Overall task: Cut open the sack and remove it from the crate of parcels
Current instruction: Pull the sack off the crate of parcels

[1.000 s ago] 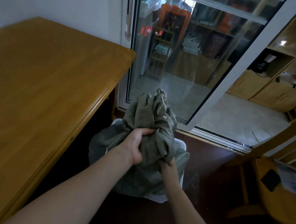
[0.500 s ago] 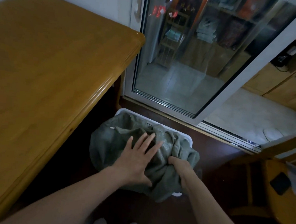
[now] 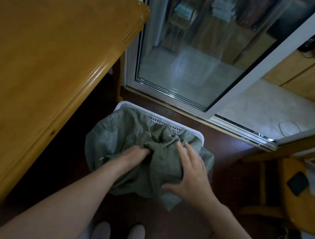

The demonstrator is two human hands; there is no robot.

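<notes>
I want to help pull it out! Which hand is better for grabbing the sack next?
Probably the left hand: its fingers are already buried in the sack's folds. The right hand lies open and flat on top.

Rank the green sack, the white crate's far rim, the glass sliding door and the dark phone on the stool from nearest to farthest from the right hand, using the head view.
From the right hand:
1. Green sack, directly under the palm, touching.
2. White crate far rim, just beyond the fingers.
3. Dark phone, on the stool to the right.
4. Glass sliding door, ahead, past the crate.
</notes>
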